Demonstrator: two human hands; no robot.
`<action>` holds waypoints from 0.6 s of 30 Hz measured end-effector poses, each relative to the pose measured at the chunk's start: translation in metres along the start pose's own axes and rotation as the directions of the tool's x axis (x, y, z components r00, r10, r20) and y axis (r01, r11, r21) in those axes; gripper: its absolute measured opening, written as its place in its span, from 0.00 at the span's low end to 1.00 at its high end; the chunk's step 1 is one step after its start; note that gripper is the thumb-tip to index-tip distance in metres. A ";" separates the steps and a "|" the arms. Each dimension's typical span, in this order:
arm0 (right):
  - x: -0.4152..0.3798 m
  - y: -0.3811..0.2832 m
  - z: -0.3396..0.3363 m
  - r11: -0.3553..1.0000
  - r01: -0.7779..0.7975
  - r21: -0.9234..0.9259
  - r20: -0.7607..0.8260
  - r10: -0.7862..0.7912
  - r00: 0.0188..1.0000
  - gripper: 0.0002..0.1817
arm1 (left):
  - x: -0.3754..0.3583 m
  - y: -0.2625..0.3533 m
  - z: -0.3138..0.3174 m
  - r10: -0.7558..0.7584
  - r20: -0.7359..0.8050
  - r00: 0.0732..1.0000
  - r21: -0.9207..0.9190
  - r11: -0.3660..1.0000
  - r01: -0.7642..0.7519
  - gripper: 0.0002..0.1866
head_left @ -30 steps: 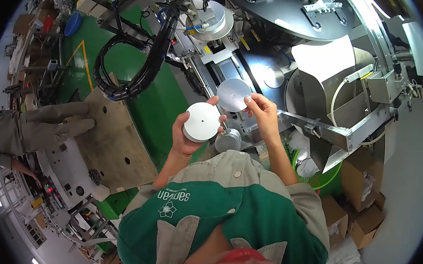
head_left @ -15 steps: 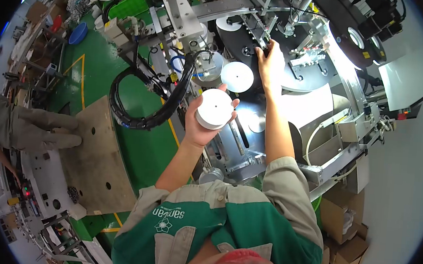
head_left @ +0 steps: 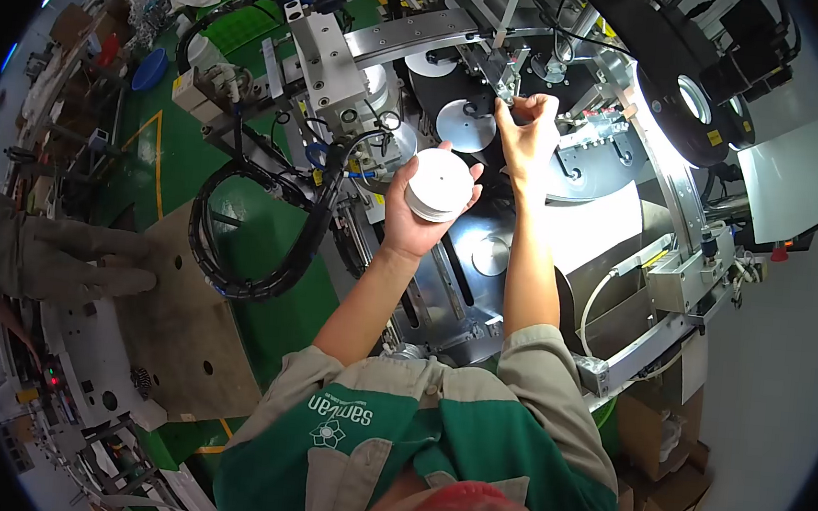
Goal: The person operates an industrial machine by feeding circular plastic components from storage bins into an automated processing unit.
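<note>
Grey-clad, a co-worker (head_left: 7, 238) is standing at far L, beside a plywood board (head_left: 198, 311) w/ round holes; a black cable bundle (head_left: 207, 240) is looping just R of it. Next along, the L hand (head_left: 407, 228) is cupping a stack of white discs (head_left: 438, 186) from below, thumb and fingers curling round opposite sides of the rim, flat face and small centre hole showing upward. Each disc is prob. weighing little, but the stack is likely feeling denser. They're looking thin, stiff and smooth, so faces may be prone to sliding over each other, and edges to denting or scuffing. Best hold: round the rim, palm supporting the base, keeping it level; for a single disc, thumb + fingertip at the edge. R of the stack, 1 silvery disc (head_left: 465, 125) is lying flat on a dark turntable (head_left: 429, 89), nr the R hand (head_left: 529, 142). That hand is reaching up to a metal fixture (head_left: 504, 82), thumb and index tips coming close together; can't tell if they're pinching anything. Far R, cardboard boxes (head_left: 674, 488) are sitting low beside the machine.
</note>
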State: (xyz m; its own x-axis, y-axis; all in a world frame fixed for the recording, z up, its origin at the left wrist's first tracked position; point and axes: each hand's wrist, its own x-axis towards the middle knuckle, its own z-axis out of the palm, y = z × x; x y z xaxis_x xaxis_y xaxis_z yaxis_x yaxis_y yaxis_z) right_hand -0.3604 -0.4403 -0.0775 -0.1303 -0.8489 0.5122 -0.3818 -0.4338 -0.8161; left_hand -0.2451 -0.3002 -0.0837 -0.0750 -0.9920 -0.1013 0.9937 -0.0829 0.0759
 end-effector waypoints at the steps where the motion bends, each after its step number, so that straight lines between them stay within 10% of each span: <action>1: 0.000 -0.001 0.000 1.000 0.014 -0.002 -0.004 -0.014 1.000 0.19 | 0.002 0.000 0.001 0.007 0.003 1.000 0.011 1.000 -0.007 0.30; 18: 0.000 0.003 0.000 1.000 -0.004 0.024 0.019 0.004 1.000 0.19 | 0.005 0.001 0.007 0.025 -0.044 0.999 0.168 0.986 -0.017 0.31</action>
State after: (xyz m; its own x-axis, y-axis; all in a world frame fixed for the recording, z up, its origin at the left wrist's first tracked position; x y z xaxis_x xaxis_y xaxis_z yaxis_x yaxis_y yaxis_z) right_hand -0.3616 -0.4412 -0.0799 -0.1142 -0.8563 0.5037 -0.3595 -0.4370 -0.8245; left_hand -0.2454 -0.3057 -0.0772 -0.0464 -0.9886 -0.1432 0.9666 -0.0806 0.2433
